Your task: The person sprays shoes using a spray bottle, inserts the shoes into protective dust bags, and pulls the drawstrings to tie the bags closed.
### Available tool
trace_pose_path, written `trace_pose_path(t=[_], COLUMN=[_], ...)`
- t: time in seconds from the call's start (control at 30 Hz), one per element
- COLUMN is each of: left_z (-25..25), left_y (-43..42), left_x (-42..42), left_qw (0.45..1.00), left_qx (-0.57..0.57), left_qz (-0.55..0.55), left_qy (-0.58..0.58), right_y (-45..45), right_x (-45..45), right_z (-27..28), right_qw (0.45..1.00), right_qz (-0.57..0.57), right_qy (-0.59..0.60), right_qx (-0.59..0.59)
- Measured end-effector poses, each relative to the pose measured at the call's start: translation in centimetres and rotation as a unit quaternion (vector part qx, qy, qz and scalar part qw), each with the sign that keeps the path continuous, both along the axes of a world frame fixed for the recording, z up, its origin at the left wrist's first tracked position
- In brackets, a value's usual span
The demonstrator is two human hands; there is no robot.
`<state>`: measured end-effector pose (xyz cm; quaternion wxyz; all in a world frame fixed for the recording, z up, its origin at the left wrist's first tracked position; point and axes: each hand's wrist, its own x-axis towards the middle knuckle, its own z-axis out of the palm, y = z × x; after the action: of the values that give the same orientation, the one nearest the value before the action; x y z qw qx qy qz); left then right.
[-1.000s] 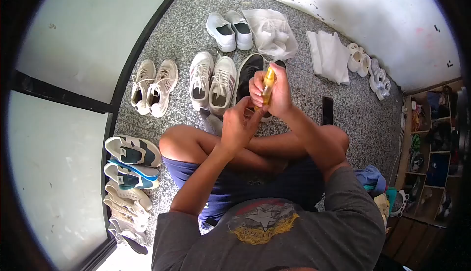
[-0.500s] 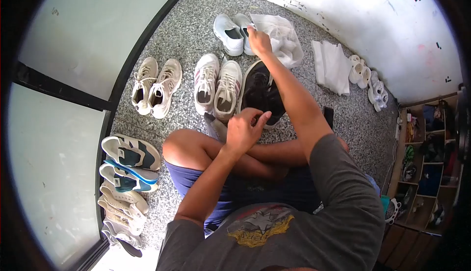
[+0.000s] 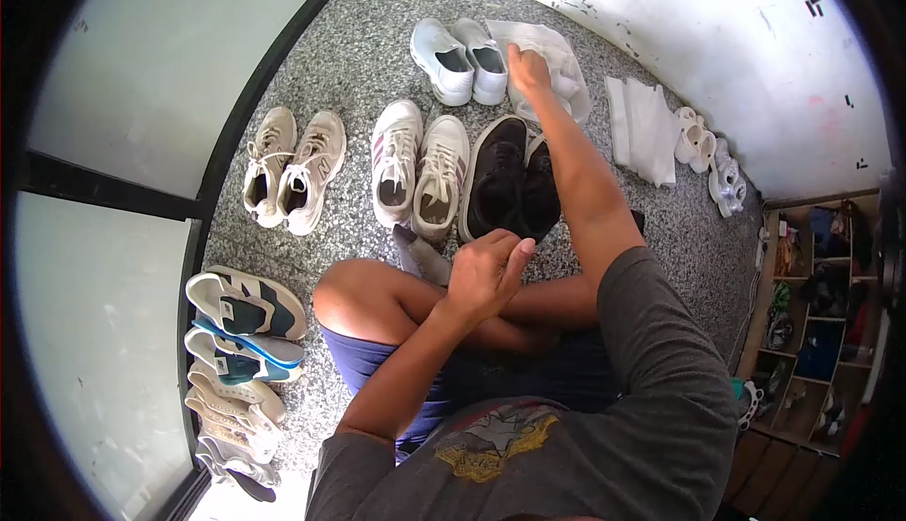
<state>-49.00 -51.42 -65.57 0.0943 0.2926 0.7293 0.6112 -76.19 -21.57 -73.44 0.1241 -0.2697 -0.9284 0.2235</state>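
Note:
My left hand hovers above my crossed legs, just in front of the dark shoes; its fingers are curled in and its thumb sticks out, with nothing visible in it. Reaching forward, my right hand is over the white translucent bag, its fingers mostly hidden beneath it. Beside that bag stands a pair of white slip-on shoes. White sneakers with striped sides sit left of the dark pair. A grey sock lies by my knee.
Beige sneakers stand farther left. Several shoes, including green-and-white sneakers, line the glass door. Folded white sheets and white clogs lie near the wall. A wooden cubby shelf stands at right.
My right hand has moved right, from the slip-on shoe to over the bag. My left hand has drawn back slightly toward me, its fingers curled in more.

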Motion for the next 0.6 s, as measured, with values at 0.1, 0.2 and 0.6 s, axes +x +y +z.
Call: trace_pose_path(t=[0.1,0.2,0.6], left_z=[-0.5,-0.8,-2.1], left_y=[-0.1,-0.3,2.0], left_x=[0.0,0.2,3.6], left_qw=[1.0,1.0,0.978], left_qx=[0.0,-0.023,-0.184], left_qz=[-0.004,0.002,-0.083], left_qy=[0.002,0.015,0.049], right_y=[0.4,3.2,31.6], right_x=[2.2,6.6,49.8], right_z=[1.2,0.6,-5.5], right_qw=[0.999,0.987,0.965], right_qz=[0.026,0.081,-0.247], right_qy=[0.019,0.067,0.087], right_qx=[-0.029,-0.121,-0.015])
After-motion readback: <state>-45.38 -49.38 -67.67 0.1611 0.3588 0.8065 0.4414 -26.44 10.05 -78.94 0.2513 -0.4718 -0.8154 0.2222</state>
